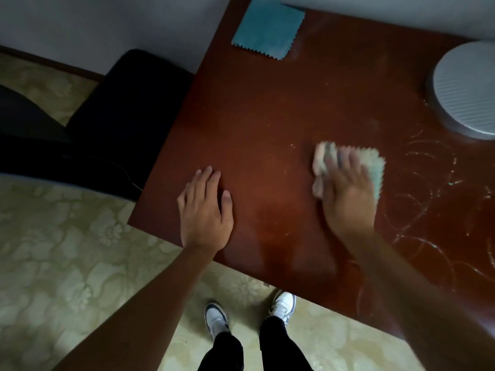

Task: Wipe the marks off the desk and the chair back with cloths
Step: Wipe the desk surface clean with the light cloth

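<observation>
Desk (267, 108) left half looks clean to me; right hand (348, 194) flat-fingered pressing pale cloth (375, 167), left hand (205, 210) flat, empty; swirl marks (428, 183), chair back (128, 103) remain.

Red-brown desk (267, 116) (scrawled with whitish loops), teal cloth (267, 28), pale green-and-pink cloth (375, 167), floral beige floor (67, 263).

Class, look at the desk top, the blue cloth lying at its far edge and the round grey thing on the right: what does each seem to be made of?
Desk top: probably varnished wood or veneer, reddish-brown with a soft sheen.
Blue cloth: likely microfibre, matt and fuzzy with a zigzag-cut edge.
Round grey thing: fine parallel ribs on top; perhaps plastic or fabric, hard to tell.
</observation>
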Available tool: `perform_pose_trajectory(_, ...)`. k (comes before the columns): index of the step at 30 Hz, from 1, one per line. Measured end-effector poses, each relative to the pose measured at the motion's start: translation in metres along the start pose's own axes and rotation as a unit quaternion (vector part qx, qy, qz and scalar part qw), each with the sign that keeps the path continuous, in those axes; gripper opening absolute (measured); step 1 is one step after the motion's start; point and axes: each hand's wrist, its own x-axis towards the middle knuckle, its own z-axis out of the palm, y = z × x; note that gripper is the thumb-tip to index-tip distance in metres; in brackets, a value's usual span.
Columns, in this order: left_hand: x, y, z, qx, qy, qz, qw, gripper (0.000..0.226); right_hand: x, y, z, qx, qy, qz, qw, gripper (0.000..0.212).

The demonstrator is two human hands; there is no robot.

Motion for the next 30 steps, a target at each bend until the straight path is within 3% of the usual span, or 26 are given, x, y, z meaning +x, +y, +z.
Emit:
perform_pose_trajectory(2,-0.001,-0.001,0.0,0.004,0.005,0.007,1.0,0.048,0.063,0.003,-0.003,0.003,0.0,0.021,1.0,0.046)
perform_pose_trajectory(5,0.0,-0.001,0.0,0.006,0.0,0.0,1.0,0.048,0.098,-0.03,0.009,-0.003,-0.008,-0.021,1.0,0.047)
perform_pose_trajectory(9,0.0,-0.001,0.0,0.003,0.0,0.006,1.0,0.049,0.014,-0.068,0.026,0.03,-0.036,-0.175,0.983,0.05)
perform_pose_trajectory(14,0.001,0.0,0.0,0.0,0.003,0.004,1.0,0.047,-0.072,-0.044,0.02,0.076,-0.122,-0.301,0.943,0.051)
perform_pose_trajectory(15,0.001,0.0,0.0,0.001,0.005,0.003,1.0,0.047,-0.059,-0.035,0.017,0.072,-0.104,-0.29,0.949,0.052)
perform_pose_trajectory(19,0.0,0.0,0.0,0.0,0.002,0.0,1.0,0.047,0.055,-0.026,0.007,0.086,-0.013,-0.101,0.991,0.044)
perform_pose_trajectory(21,0.0,0.0,0.0,-0.003,0.001,0.0,1.0,0.048,0.105,-0.04,0.012,0.068,-0.013,-0.081,0.994,0.043)
perform_pose_trajectory(24,0.0,-0.001,0.0,-0.008,0.001,0.001,1.0,0.049,0.112,-0.071,0.027,0.062,-0.024,-0.091,0.994,0.047)
perform_pose_trajectory(30,0.0,0.001,-0.002,-0.002,0.001,0.002,1.0,0.049,-0.035,-0.062,0.021,0.146,-0.133,-0.251,0.947,0.039)
